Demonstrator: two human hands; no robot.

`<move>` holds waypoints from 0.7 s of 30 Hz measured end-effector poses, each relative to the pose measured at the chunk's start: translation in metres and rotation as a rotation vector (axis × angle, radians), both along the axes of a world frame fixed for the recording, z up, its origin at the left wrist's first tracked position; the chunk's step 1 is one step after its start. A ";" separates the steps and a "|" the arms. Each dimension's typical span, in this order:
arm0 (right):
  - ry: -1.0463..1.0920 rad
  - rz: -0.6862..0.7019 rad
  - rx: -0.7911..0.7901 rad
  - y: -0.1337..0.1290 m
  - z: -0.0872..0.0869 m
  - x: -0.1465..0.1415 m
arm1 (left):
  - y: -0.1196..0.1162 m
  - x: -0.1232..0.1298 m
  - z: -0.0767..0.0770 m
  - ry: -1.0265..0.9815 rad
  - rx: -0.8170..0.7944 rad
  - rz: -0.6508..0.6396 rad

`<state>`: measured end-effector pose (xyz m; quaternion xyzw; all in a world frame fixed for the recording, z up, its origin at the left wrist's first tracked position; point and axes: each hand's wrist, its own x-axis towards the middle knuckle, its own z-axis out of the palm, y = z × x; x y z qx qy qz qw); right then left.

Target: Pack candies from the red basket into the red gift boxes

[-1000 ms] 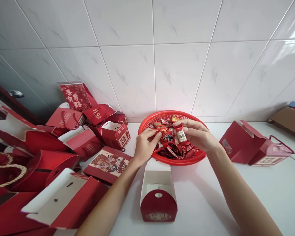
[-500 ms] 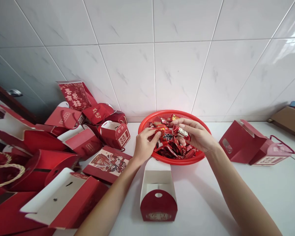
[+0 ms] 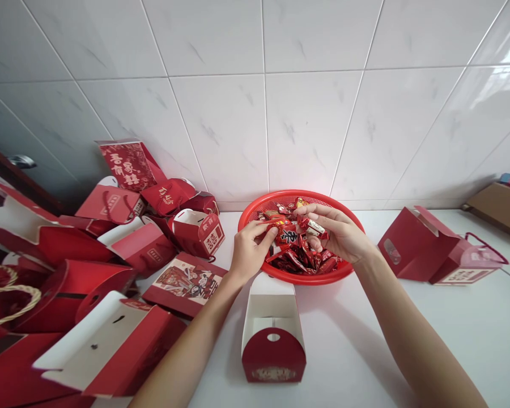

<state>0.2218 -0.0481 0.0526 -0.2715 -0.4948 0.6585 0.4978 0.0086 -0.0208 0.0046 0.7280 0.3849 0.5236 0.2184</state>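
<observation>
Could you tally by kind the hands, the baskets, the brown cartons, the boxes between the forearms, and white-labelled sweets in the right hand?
Hands: 2 (left hand, right hand)
Red basket: 1
Brown carton: 1
Open box: 1
White-labelled sweet: 1
Total: 6

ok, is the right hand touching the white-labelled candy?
Touching. The head view shows the right hand holding the white-labelled candy in its fingers.

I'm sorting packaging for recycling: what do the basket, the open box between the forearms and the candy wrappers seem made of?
Basket: probably glossy plastic; its red rim is smooth and shiny, its wall finely perforated.
Open box: likely coated card; thin folded walls, white inside, printed dark red outside.
Candy wrappers: shiny, crinkled film, perhaps plastic or foil; the look doesn't settle which.
</observation>
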 end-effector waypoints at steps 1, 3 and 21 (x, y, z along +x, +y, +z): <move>0.006 -0.007 -0.007 0.000 0.000 0.000 | 0.000 0.000 0.000 -0.002 -0.003 0.002; 0.030 -0.028 -0.016 0.001 -0.001 -0.001 | 0.000 0.000 0.001 0.000 -0.010 0.012; 0.155 -0.062 -0.075 0.011 -0.007 0.002 | 0.000 0.000 0.001 -0.002 -0.017 0.013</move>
